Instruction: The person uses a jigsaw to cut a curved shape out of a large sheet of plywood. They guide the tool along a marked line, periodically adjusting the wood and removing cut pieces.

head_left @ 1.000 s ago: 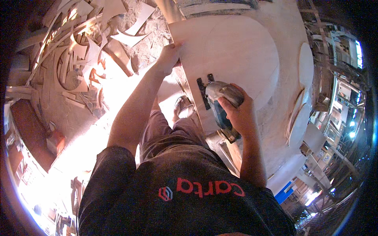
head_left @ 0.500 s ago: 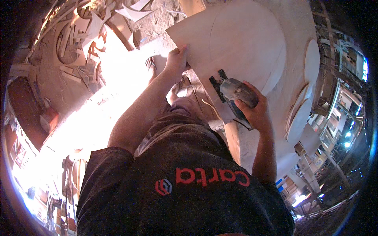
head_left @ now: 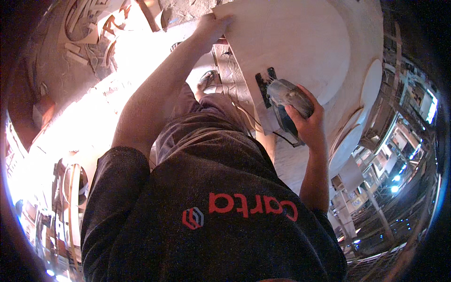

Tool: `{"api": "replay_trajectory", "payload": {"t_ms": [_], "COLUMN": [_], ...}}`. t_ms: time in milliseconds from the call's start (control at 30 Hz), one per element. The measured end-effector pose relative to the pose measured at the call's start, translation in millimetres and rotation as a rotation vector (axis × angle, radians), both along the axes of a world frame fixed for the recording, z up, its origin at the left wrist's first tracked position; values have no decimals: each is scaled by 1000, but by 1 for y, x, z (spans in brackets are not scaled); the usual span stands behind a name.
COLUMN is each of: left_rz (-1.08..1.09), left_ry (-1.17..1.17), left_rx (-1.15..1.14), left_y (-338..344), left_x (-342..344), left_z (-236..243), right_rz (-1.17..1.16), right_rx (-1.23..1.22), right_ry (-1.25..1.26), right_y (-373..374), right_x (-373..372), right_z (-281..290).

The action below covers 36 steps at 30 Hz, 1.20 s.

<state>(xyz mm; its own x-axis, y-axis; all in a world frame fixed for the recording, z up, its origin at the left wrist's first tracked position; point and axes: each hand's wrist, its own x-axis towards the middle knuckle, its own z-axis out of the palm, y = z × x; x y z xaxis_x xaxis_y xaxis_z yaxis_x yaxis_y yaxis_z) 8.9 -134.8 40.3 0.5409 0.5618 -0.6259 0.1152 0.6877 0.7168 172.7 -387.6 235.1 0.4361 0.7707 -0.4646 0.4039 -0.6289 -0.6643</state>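
Note:
My right hand is wrapped round the body of a worn grey jigsaw. The jigsaw's dark base plate lies at the near left edge of a pale plywood sheet; whether its blade is in the wood cannot be made out. With my left arm stretched forward, my left hand grips that sheet by its left edge, close to the far corner. Its fingertips are partly hidden at the board. A rounded outline shows on the sheet's right side.
Curved wood offcuts litter the floor at the far left, beside a patch of glaring light. Round-edged pale panels lie on the right. Below the sheet stands a wooden support, near my foot.
The view has shifted, so the sheet sits higher in the picture. My left hand is farther forward, closer to the sheet's far corner. My right hand still holds the jigsaw.

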Motion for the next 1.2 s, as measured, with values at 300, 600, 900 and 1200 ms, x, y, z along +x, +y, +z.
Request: {"api": "replay_trajectory", "payload": {"t_ms": [300, 600, 900, 1200], "left_rz": [19, 25, -2, 19], "left_ry": [119, 211, 221, 202], "left_rx": [137, 208, 193, 196], "left_y": [-13, -12, -13, -16], "left_x": [13, 11, 11, 10], "left_z": [-8, -5, -2, -1], "right_rz": [-8, 62, 66, 73], "right_rx": [-7, 27, -1, 5], "right_ry": [21, -63, -94, -81], "right_y": [-2, 2, 5, 8], "right_x": [7, 6, 4, 2], "right_z": [-2, -3, 0, 1]}}
